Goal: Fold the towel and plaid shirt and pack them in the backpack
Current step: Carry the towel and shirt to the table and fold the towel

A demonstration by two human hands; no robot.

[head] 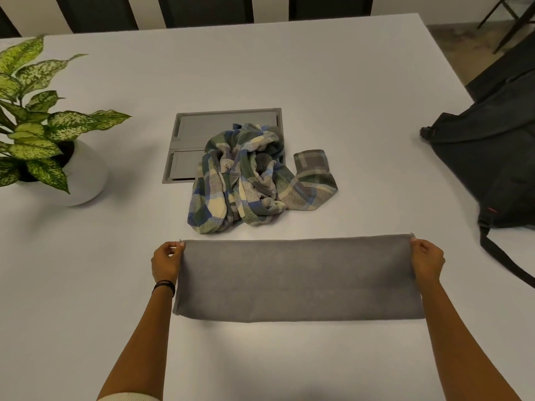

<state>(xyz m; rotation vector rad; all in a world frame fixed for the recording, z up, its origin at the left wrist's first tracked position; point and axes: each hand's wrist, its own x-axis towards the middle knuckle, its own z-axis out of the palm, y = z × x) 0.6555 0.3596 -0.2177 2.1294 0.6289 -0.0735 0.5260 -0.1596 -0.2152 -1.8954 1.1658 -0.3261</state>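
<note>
Tension between the two pinched corners is what this fold needs, I judge: the left hand (166, 260) and the right hand (428, 260) each pinch a far corner of the grey towel (298, 280), holding it stretched into a long, smooth band just in front of the person, over the near part of the white surface (86, 285). Keeping the far edge level and bringing the two ends together squarely should give a tidy next fold. The towel looks soft, plain and unwrinkled, seemingly doubled along its near edge; whether that edge rests on the surface is unclear. Beyond it the plaid shirt (252, 180) lies crumpled, and the black backpack (492, 157) sits well apart at the right.
</note>
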